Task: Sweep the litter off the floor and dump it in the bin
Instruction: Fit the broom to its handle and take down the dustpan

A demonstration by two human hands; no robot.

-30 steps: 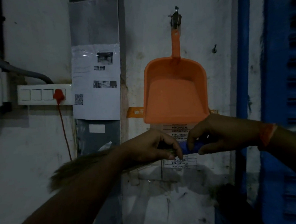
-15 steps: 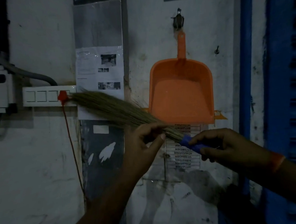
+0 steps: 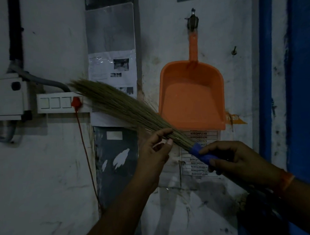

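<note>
A grass broom with a blue handle slants across the wall, bristles pointing up and left. My right hand grips the blue handle at the lower right. My left hand pinches the bristles between thumb and fingers just above the handle. An orange dustpan hangs by its handle from a hook on the wall, directly behind and above the broom. No litter, floor or bin is in view.
A white switch panel with a red plug and a hanging red cord sits on the left wall, beside a white box. Papers are taped at centre. A blue door frame runs down the right.
The broom has swung up from a low level position, so its bristles point up-left across the switch panel. My left hand slid along the bristles towards the handle; my right hand dropped lower right.
</note>
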